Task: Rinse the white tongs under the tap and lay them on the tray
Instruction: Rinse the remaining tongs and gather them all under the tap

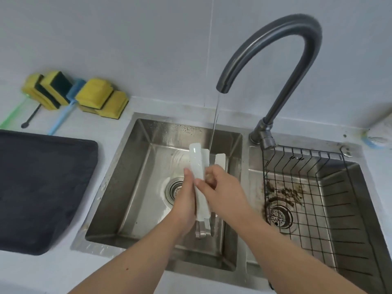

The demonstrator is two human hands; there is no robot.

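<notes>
The white tongs [198, 164] stand upright over the left sink basin [135, 177], tips up, metal hinge end down. My left hand [184, 200] grips their left arm from the side. My right hand [220, 185] curls its fingers round the tongs between the two white arms. A thin stream of water falls from the grey tap [275, 49] onto the tongs between the tips. The dark tray [42, 187] lies on the counter to the left of the sink.
Yellow sponges [95, 96] and thin brushes lean at the wall behind the tray. The right basin holds a black wire basket [318, 187] and brown residue near its drain. A white brush [379, 132] lies at the far right.
</notes>
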